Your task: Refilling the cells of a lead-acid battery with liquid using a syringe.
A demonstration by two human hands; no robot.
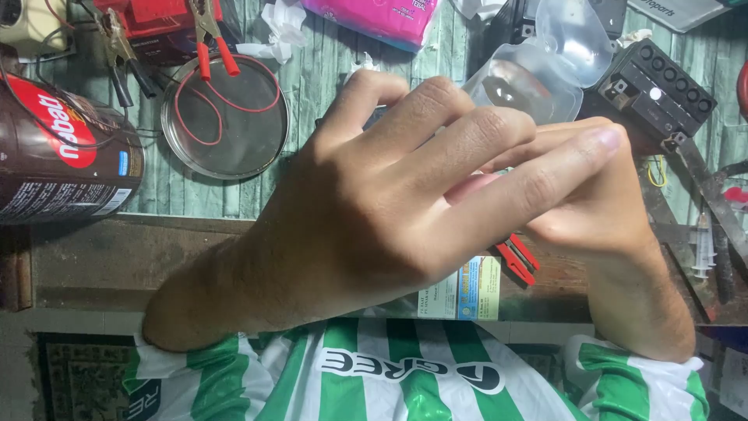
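My left hand [389, 187] fills the middle of the view with its back to the camera, fingers stretched to the right and thumb pointing up. Those fingers lie across my right hand [600, 210], which comes in from the lower right and is partly covered. Whatever sits under both palms is hidden. A small white, yellow and blue printed box [467, 290] shows just below my left hand at the bench's front edge. Beside the box, red pliers handles [516, 261] stick out.
A clear plastic container [538, 74] and a black battery [662, 97] lie beyond my fingers. Far left are a round metal dish [226, 152] with a red wire, red clamps [214, 43] and a brown can [62, 152]. A syringe [703, 249] lies at right.
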